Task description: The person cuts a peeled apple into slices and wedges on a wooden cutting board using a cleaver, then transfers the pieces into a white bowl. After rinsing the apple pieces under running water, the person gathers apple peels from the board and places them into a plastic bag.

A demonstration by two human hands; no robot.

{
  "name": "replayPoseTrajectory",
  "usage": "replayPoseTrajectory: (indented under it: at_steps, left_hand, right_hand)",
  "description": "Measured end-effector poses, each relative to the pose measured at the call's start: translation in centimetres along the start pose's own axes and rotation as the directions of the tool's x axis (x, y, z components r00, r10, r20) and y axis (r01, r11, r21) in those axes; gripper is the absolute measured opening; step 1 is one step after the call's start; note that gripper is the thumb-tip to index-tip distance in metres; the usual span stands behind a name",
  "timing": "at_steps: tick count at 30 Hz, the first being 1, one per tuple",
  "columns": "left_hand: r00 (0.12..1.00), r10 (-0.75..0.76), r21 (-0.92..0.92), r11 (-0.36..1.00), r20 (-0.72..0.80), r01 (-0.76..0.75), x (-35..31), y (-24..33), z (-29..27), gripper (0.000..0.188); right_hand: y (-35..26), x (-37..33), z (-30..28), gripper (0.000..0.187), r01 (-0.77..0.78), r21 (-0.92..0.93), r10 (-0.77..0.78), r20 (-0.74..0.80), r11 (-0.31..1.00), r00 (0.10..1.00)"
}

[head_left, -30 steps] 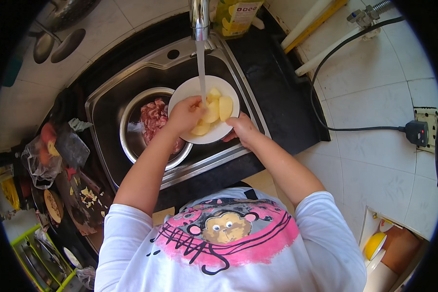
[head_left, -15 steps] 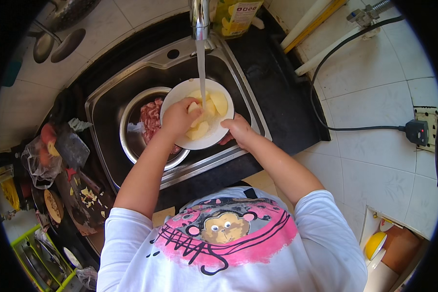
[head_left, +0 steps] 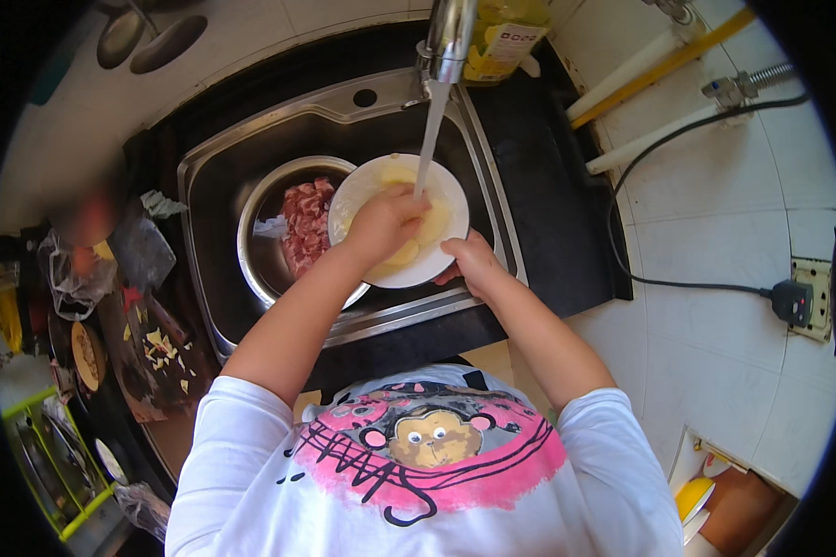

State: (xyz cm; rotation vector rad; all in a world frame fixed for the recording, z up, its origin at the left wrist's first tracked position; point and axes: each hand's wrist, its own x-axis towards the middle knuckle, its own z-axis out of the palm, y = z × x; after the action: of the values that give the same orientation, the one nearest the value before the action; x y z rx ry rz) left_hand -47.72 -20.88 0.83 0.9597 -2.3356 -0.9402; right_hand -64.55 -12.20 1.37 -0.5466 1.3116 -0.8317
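A white bowl is held tilted over the sink, under the tap's running water. My right hand grips its near right rim, thumb on top and fingers beneath. Inside lie pale yellow pieces that look like peeled potato, partly covered by water. My left hand reaches into the bowl, its fingers curled together over the pieces under the stream; what lies beneath the fingers is partly hidden. Left of the bowl, a round steel basin in the sink contains cut raw meat.
The chrome tap hangs above the steel-rimmed sink. A yellow bottle stands behind it. At left are a cleaver, a board with peelings and a green rack. A black cable runs along the right wall.
My left hand has moved farther into the bowl, covering more of the pieces. The view has shifted, so the sink and bowl appear farther right. My right hand keeps its grip on the rim.
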Motion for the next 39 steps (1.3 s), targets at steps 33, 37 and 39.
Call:
replayPoseTrajectory:
  at_steps: [33, 37, 39]
  left_hand:
    - [0.987, -0.075, -0.122, 0.991, -0.142, 0.058, 0.7, 5.3, 8.3, 0.098]
    - [0.956, -0.125, -0.236, 0.97, -0.266, 0.061, 1.5, 6.4, 9.1, 0.095]
    - [0.929, -0.124, -0.247, 0.968, -0.349, 0.036, 2.0, 6.7, 9.5, 0.09]
  right_hand:
    - [-6.2, -8.0, -2.9, 0.037, -0.026, -0.488, -0.18, -0.371, 0.873, 0.911]
    - [-7.7, -8.6, -2.7, 0.041, -0.072, -0.65, -0.244, -0.382, 0.756, 0.892]
    - [-7.7, -8.8, -2.4, 0.043, -0.038, -0.806, -0.365, -0.309, 0.591, 0.878]
